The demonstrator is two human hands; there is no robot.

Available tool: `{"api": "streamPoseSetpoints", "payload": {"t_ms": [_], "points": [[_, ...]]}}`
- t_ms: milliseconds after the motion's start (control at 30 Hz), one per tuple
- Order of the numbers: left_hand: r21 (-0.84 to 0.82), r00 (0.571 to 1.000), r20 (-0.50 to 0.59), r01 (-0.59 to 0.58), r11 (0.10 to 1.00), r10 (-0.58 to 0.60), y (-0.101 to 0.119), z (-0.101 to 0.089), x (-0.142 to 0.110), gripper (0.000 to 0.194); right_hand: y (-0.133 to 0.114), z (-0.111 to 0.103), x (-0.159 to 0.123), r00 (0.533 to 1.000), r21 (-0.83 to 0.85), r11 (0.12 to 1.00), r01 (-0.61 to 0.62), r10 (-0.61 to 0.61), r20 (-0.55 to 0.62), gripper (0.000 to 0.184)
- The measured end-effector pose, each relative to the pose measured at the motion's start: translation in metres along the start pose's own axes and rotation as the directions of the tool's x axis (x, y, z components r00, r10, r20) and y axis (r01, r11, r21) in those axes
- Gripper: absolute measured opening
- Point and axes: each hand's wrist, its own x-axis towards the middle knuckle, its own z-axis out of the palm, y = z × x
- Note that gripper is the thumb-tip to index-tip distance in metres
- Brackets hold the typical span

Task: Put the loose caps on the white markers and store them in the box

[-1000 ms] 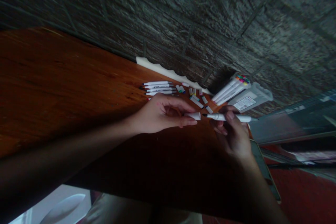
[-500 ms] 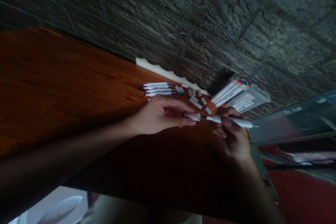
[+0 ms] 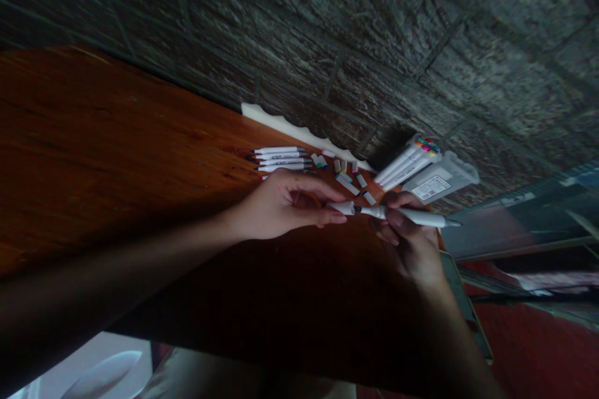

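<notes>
Between thumb and fingers, my left hand point(image 3: 292, 206) pinches a white marker cap point(image 3: 344, 207), its mouth facing right. My right hand point(image 3: 409, 234) grips a white marker point(image 3: 423, 218) by its barrel. The marker's dark tip sits right at the mouth of the cap; whether it is just inside, I cannot tell. At the other end a grey pointed tip is bare. Beyond my left hand several uncapped white markers point(image 3: 281, 161) lie side by side on the table. Loose caps point(image 3: 347, 184) with coloured ends are scattered to their right.
A clear case of white markers point(image 3: 402, 165) with colourful ends stands near the wall, its grey lid or box point(image 3: 433, 187) beside it. A wavy-edged white strip point(image 3: 299, 131) lies along the brick wall point(image 3: 318, 62). A phone-like flat thing point(image 3: 468, 305) rests at the wooden table's point(image 3: 116, 137) right edge.
My right hand has moved slightly left, bringing the marker's dark tip up to the cap's mouth and closing the gap. My left hand stays nearly in place.
</notes>
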Motion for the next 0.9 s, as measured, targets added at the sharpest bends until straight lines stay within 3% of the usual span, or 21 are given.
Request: {"api": "streamPoseSetpoints", "payload": {"t_ms": [233,367,533,667,800,900], "points": [[0.01,1.0,-0.012,0.007,1.0,-0.007,0.001,0.0,-0.001,0.024,0.0,-0.001,0.001,0.998,0.047,0.999,-0.018,0.021,-0.055,0.017],[0.065,0.994,-0.094,0.058,0.996,-0.052,0.0,0.0,0.0,0.024,0.001,0.0,0.002,0.995,0.021,1.0,-0.019,0.021,-0.096,0.02],[0.194,0.986,-0.164,0.056,0.979,-0.024,0.001,-0.001,0.004,0.021,0.0,-0.001,0.004,1.0,-0.004,1.0,-0.007,0.007,-0.028,0.021],[0.261,0.987,-0.161,0.041,0.965,0.002,0.002,-0.002,0.006,0.021,-0.007,0.003,0.0,0.987,-0.215,0.966,0.145,-0.157,-0.04,0.021],[0.293,0.984,-0.172,0.014,0.956,0.038,0.002,-0.001,0.006,0.021,-0.011,0.008,-0.007,0.914,-0.465,0.818,0.338,-0.403,-0.044,0.01],[0.295,0.984,-0.175,0.021,0.955,0.032,0.0,-0.001,0.006,0.02,-0.01,0.008,-0.009,0.881,-0.504,0.775,0.382,-0.47,-0.054,0.008]]}}
